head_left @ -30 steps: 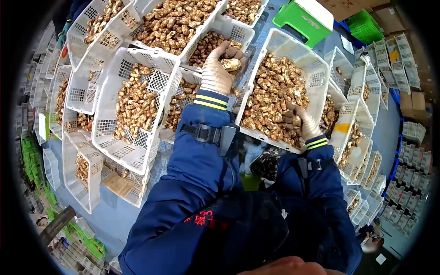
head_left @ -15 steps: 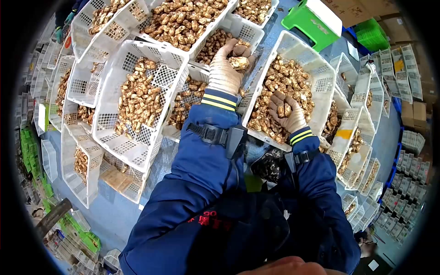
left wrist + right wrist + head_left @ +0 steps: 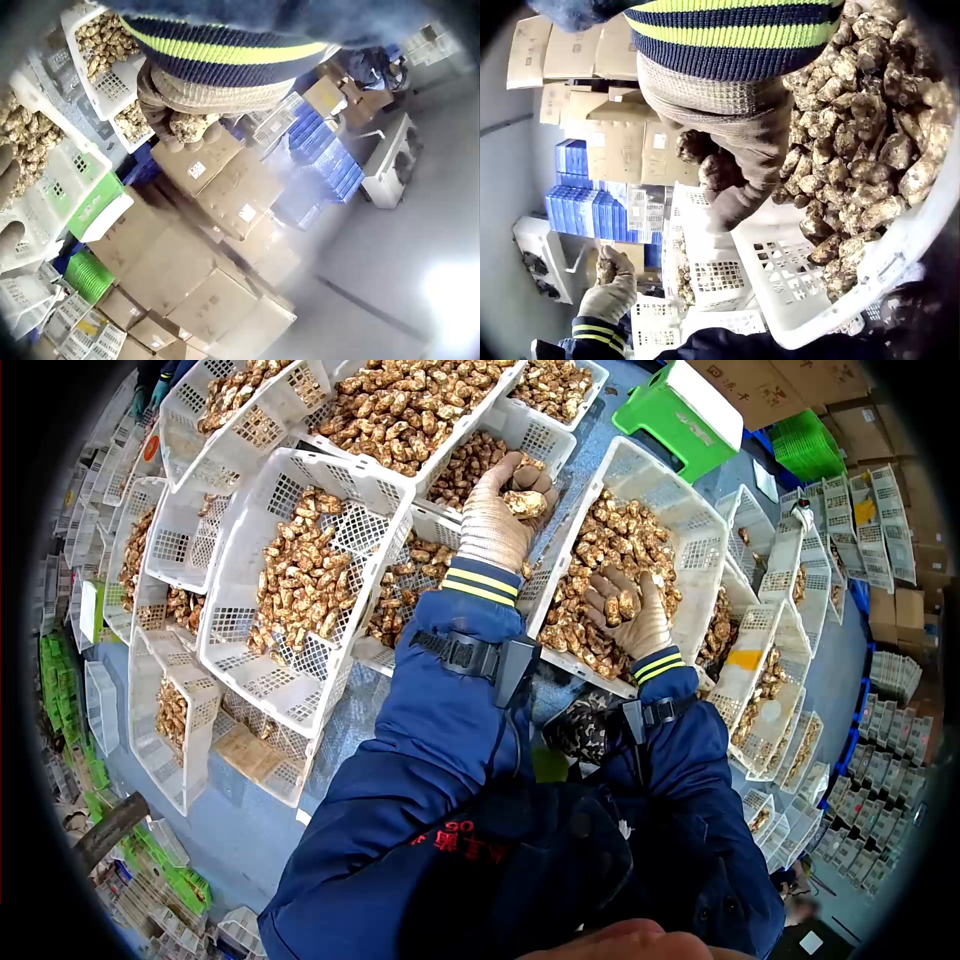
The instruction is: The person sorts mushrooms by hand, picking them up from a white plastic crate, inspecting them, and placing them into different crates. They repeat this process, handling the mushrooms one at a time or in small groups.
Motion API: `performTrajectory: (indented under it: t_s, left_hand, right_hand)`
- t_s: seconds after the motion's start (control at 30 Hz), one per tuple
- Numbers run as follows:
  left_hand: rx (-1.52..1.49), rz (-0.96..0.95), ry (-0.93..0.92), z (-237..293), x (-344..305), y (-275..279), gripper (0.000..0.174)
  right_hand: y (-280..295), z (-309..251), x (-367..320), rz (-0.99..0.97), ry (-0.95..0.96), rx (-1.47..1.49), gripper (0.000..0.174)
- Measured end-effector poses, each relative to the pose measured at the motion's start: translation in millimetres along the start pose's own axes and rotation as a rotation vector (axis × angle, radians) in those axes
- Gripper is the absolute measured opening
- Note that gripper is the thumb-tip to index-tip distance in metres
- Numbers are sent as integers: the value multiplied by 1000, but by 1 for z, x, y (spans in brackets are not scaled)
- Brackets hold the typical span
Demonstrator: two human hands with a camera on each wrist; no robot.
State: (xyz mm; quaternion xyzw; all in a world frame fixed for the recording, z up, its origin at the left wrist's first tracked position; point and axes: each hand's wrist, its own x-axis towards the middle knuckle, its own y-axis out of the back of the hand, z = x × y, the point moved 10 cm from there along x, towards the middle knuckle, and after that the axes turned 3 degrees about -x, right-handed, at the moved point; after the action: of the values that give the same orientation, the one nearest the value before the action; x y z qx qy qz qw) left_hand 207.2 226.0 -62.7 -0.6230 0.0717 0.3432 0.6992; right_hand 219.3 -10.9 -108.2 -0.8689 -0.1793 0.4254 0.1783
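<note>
Both hands wear knitted gloves. In the head view my left hand (image 3: 493,528) is palm up, fingers curled round a brown and white mushroom (image 3: 525,506), by a white crate (image 3: 550,438) of smaller, darker mushrooms. The left wrist view shows the same mushroom (image 3: 189,127) against the palm. My right hand (image 3: 643,628) is turned up over the pile in the right-hand white crate (image 3: 703,540), mushrooms (image 3: 627,603) cupped in its bent fingers. Two mushrooms (image 3: 718,171) show between palm and fingers in the right wrist view; the hand partly covers them.
A white crate (image 3: 222,622) of mushrooms stands tilted at the left, with a fuller crate (image 3: 335,445) behind it. Beyond the right-hand crate is a green stool (image 3: 670,425). More crates line both sides; cardboard boxes (image 3: 180,262) are stacked farther off.
My right hand has come up from the mushroom pile and turned palm up with mushrooms in it; its fingers have loosened slightly. The left hand keeps its mushroom; its fingers have shifted slightly.
</note>
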Motion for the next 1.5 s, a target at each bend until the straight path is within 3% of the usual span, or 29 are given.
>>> performTrajectory:
  t_s: [0.17, 0.2, 0.23, 0.37, 0.43, 0.5, 0.6, 0.7, 0.73, 0.87, 0.9, 0.97, 1.03, 1.13, 1.23, 1.27, 1.3, 1.37, 1.4, 1.5]
  left_hand:
    - [-96, -96, -157, 18, 15, 7, 16]
    - [-45, -42, -211, 22, 18, 14, 17]
    - [8, 12, -267, 27, 16, 16, 17]
    - [10, 24, -265, 27, 15, 19, 20]
    - [28, 84, -246, 27, 16, 22, 23]
    - [18, 59, -233, 25, 12, 17, 20]
    - [-41, 6, -188, 19, 14, 12, 17]
    - [-24, 22, -187, 20, 15, 15, 16]
    - [-1, 61, -187, 22, 9, 14, 15]
    - [13, 19, -190, 22, 10, 11, 15]
    - [18, 37, -197, 19, 12, 12, 16]
    - [9, 33, -181, 15, 11, 10, 15]
    - [6, 8, -126, 8, 14, 9, 15]
    - [-14, -36, -29, 0, 17, 5, 25]
    - [-23, -99, 61, -8, 4, -8, 42]
    - [-25, -119, 88, -11, 0, -13, 47]
    - [-19, -146, 96, -11, -6, -20, 49]
    - [-5, -197, 107, -11, -14, -29, 54]
    - [-33, -206, 121, -13, -8, -26, 50]
    - [36, -200, 95, -12, -6, -24, 45]
  right_hand:
    - [16, 6, 46, -194, -73, -2, 33]
    - [-1, -4, 57, -338, -57, 48, 30]
    - [-2, -27, 62, -119, 91, -54, 38]
    - [-68, -88, 50, -163, 355, -144, 83]
    - [-63, -89, 49, -123, 433, -470, 73]
    - [-31, -75, 70, -7, 559, -1117, 53]
    - [0, -37, 78, 188, 451, -1680, 37]
    - [19, -2, 97, 269, 131, -1983, 48]
    - [16, 5, 97, 241, 168, -2042, 54]
    - [0, 2, 88, 192, 472, -1976, 47]
    - [10, 11, 92, 114, 312, -1797, 46]
    - [-7, 28, 85, -5, 191, -1849, 49]
    - [-3, 42, 87, 67, 143, -2008, 50]
    - [2, 40, 84, 125, 269, -1920, 50]
    - [6, 40, 83, 15, 239, -1716, 51]
    - [2, 30, 76, 11, 316, -1643, 51]
    - [12, 23, 69, 59, 258, -1549, 47]
    - [21, 11, 61, 19, 337, -1218, 45]
    - [41, 24, 60, 16, 101, -730, 49]
    - [42, 22, 42, -126, 86, -161, 57]
